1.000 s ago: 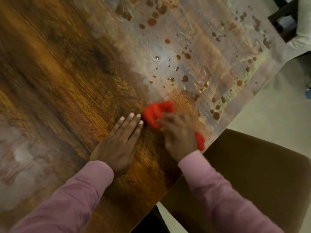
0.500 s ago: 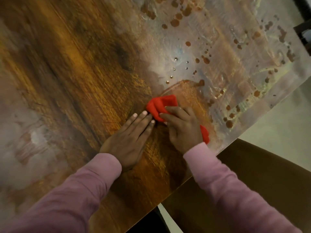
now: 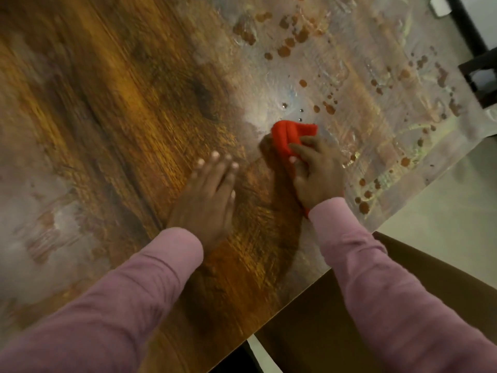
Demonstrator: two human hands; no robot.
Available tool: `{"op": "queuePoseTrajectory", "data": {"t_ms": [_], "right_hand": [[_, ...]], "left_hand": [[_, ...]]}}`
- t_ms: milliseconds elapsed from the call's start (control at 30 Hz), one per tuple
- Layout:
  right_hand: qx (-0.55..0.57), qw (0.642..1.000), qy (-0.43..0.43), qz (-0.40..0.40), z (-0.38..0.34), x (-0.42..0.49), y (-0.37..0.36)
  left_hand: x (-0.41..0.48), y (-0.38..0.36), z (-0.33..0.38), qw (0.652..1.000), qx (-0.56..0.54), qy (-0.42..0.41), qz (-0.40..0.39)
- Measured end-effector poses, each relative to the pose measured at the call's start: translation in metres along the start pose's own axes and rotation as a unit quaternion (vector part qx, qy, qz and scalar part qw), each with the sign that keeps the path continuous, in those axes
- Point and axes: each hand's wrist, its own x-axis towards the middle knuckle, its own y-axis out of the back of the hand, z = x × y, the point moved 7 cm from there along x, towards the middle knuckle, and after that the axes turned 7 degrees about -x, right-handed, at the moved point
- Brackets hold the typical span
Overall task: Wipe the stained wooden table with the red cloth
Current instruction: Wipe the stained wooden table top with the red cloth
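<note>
The wooden table (image 3: 113,109) fills most of the view, its right part hazy and dotted with brown stains (image 3: 329,109). My right hand (image 3: 314,173) presses the bunched red cloth (image 3: 289,135) onto the table at the edge of the stained area, fingers curled over it; part of the cloth pokes out beside my wrist. My left hand (image 3: 207,195) lies flat on the dark wiped wood to the left of the cloth, fingers spread, holding nothing.
The table's near-right edge runs diagonally past my right arm. A brown chair seat (image 3: 336,319) sits below that edge. Pale floor (image 3: 443,211) lies to the right, with a dark chair frame (image 3: 481,76) at the far right.
My right hand has pushed the red cloth up and away across the table into the stained patch. My left hand stays flat, now farther from the cloth.
</note>
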Motion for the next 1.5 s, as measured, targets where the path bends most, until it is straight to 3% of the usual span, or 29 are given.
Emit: {"op": "queuePoseTrajectory", "data": {"t_ms": [167, 333, 400, 467, 600, 667, 733, 867, 933, 1033, 1167, 1233, 1367, 1433, 1500], "right_hand": [[-0.017, 0.988, 0.15, -0.025, -0.036, -0.013, -0.014], [-0.028, 0.998, -0.062, -0.014, 0.033, 0.034, -0.011], [-0.015, 0.996, -0.093, 0.006, 0.028, 0.04, -0.012], [-0.015, 0.999, -0.048, 0.002, 0.003, 0.033, -0.016], [0.025, 0.988, 0.147, -0.03, -0.055, 0.002, -0.023], [0.024, 0.979, 0.198, -0.037, -0.054, 0.007, -0.02], [-0.021, 0.987, 0.16, -0.023, -0.034, 0.03, -0.02], [-0.021, 0.998, -0.055, 0.014, 0.005, 0.087, -0.02], [-0.01, 0.997, -0.077, 0.021, -0.01, 0.088, -0.023], [0.013, 0.998, 0.053, 0.007, -0.061, 0.061, -0.029], [0.028, 0.968, 0.247, -0.033, -0.078, 0.045, -0.026], [-0.013, 0.981, 0.193, -0.027, -0.054, 0.074, -0.027], [-0.007, 0.999, -0.045, 0.016, -0.017, 0.13, -0.029], [-0.002, 0.997, -0.069, 0.026, -0.037, 0.126, -0.033], [0.019, 1.0, -0.002, 0.021, -0.076, 0.107, -0.038]], "left_hand": [[0.045, 0.018, -0.047, 0.984, 0.024, 0.15, 0.095], [0.057, 0.014, -0.065, 0.977, 0.047, 0.184, 0.096], [0.057, 0.011, -0.065, 0.976, 0.056, 0.186, 0.099], [0.058, 0.011, -0.064, 0.975, 0.058, 0.188, 0.101], [0.06, 0.012, -0.066, 0.975, 0.062, 0.188, 0.099], [0.06, 0.011, -0.066, 0.975, 0.065, 0.191, 0.097], [0.059, 0.012, -0.067, 0.973, 0.068, 0.197, 0.099], [0.058, 0.01, -0.067, 0.972, 0.062, 0.206, 0.091], [0.059, 0.01, -0.068, 0.971, 0.065, 0.214, 0.086], [0.059, 0.011, -0.068, 0.97, 0.07, 0.217, 0.083], [0.06, 0.012, -0.067, 0.971, 0.062, 0.216, 0.081], [0.06, 0.012, -0.068, 0.97, 0.063, 0.219, 0.083], [0.06, 0.011, -0.068, 0.97, 0.054, 0.22, 0.084], [0.06, 0.01, -0.068, 0.97, 0.054, 0.222, 0.08], [0.06, 0.01, -0.069, 0.969, 0.065, 0.224, 0.077]]}}
